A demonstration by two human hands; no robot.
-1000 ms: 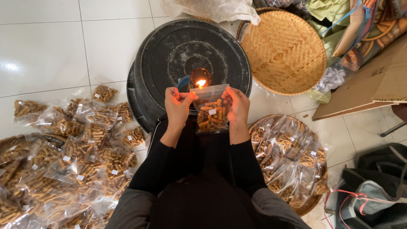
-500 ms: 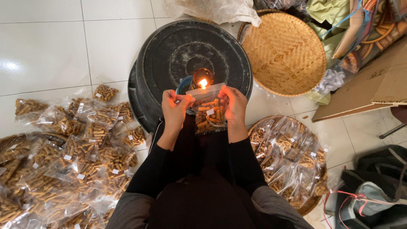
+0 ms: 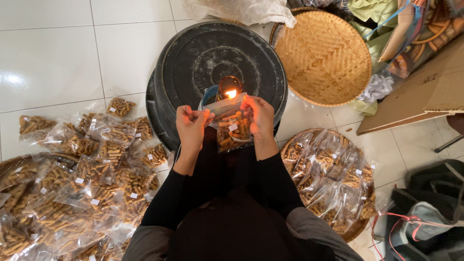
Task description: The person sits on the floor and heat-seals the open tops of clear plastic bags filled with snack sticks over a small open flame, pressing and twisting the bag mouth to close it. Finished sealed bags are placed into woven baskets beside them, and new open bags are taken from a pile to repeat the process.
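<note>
I hold a clear plastic bag of brown snack sticks [image 3: 233,126] between both hands. My left hand [image 3: 192,126] pinches the bag's top left edge. My right hand [image 3: 259,116] grips its top right corner. The bag's upper edge sits right beside a small flame [image 3: 231,93] that burns in a little lamp on an upturned black tub [image 3: 220,63]. Both arms are in black sleeves.
Many filled snack bags [image 3: 82,179] lie on the white tile floor at my left. More filled bags rest on a round woven tray [image 3: 333,179] at my right. An empty woven basket [image 3: 323,55], a cardboard sheet [image 3: 425,92] and cloth bags [image 3: 430,217] lie further right.
The bag has shifted a little along the flame, and both hands have moved with it. The piles have not moved.
</note>
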